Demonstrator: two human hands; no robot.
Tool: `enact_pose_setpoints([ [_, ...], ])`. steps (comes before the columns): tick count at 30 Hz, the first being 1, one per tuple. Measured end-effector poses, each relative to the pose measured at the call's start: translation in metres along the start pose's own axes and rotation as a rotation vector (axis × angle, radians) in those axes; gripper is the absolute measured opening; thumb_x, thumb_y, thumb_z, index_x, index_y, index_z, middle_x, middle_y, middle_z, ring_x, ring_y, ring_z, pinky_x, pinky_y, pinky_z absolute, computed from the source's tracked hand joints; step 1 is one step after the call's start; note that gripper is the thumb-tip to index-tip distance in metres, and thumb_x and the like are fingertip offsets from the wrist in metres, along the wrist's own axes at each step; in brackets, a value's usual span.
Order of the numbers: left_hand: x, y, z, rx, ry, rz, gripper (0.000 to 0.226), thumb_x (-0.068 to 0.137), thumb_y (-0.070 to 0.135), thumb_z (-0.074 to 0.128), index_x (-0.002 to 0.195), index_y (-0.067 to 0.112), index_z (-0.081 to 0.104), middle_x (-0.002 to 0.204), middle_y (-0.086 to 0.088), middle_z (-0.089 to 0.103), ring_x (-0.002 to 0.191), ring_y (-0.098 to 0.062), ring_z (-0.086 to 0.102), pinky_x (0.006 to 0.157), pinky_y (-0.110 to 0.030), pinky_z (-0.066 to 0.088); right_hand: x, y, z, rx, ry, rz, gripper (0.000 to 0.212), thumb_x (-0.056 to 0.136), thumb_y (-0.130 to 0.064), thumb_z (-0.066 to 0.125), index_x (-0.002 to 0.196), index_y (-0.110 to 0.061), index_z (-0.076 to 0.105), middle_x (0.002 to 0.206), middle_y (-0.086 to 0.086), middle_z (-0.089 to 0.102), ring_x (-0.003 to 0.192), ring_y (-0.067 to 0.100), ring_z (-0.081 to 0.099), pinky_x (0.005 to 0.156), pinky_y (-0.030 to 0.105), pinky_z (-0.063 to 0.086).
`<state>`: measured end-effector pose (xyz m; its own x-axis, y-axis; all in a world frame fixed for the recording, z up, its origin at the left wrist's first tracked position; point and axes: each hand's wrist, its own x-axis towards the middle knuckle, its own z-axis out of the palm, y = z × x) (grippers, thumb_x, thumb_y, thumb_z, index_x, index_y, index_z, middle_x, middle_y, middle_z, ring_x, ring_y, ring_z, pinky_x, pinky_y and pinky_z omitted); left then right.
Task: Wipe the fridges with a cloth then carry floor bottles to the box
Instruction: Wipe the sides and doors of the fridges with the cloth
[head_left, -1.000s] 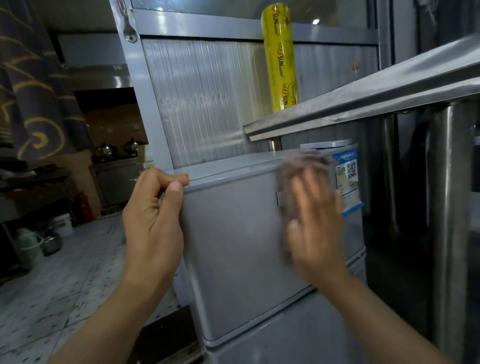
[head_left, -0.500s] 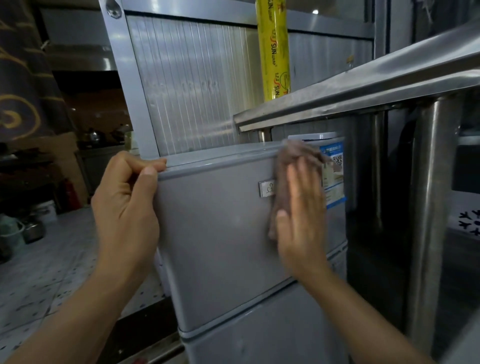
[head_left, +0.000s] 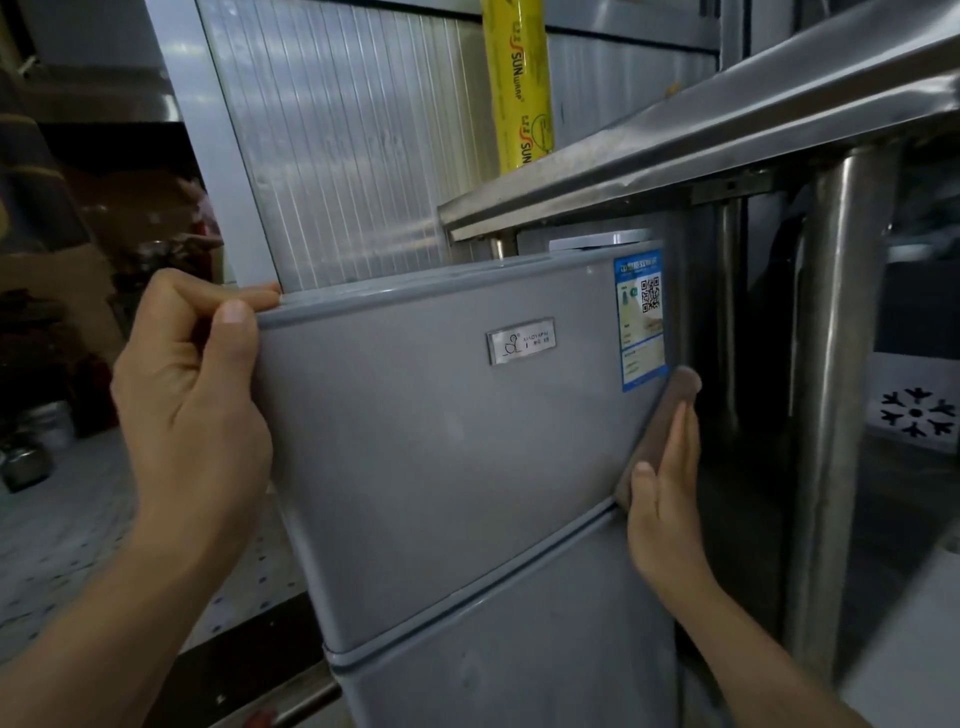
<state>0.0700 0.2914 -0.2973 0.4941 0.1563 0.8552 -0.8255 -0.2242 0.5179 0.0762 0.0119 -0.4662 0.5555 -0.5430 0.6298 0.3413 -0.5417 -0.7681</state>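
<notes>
The grey fridge (head_left: 457, 441) stands upright, long axis vertical though tilted in the wide view, with its door facing the person. The brown cloth (head_left: 660, 431) lies along the door's right edge at about 3 o'clock, its long axis running from 1 o'clock down to 7 o'clock. The right hand (head_left: 667, 499) presses the cloth flat against that edge, fingers straight and together, pointing up, forearm rising from 5 o'clock. The left hand (head_left: 192, 410), at 9 o'clock, grips the fridge's top left corner, fingers curled over the rim and thumb on the front. A yellow wrap roll (head_left: 519, 88) stands at 12 o'clock on a steel shelf (head_left: 675, 150).
</notes>
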Motion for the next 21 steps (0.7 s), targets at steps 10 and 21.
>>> enact_pose_setpoints([
  [10,-0.008,0.017,0.0,0.088,0.006,0.028,0.017,0.094,0.029,0.04,0.08,0.034,0.049,0.099,0.021,0.059,0.096,0.007,0.055,0.079,-0.006,0.042,-0.019,-0.034,0.002,0.13,0.322,0.268,0.054,0.096,0.0,0.036,0.147,-0.014,0.03,0.153,0.005,0.03,0.136,0.016,0.033,0.107,0.016,0.025],
  [21,-0.009,0.015,0.003,0.073,0.038,0.026,0.018,0.096,0.026,0.041,0.089,0.016,0.053,0.095,0.02,0.058,0.095,0.009,0.055,0.078,-0.01,0.043,-0.009,-0.101,0.038,-0.015,0.137,-0.213,0.065,0.09,-0.026,0.031,0.149,-0.024,0.004,0.158,-0.006,-0.008,0.146,0.013,-0.007,0.119,0.036,0.005],
])
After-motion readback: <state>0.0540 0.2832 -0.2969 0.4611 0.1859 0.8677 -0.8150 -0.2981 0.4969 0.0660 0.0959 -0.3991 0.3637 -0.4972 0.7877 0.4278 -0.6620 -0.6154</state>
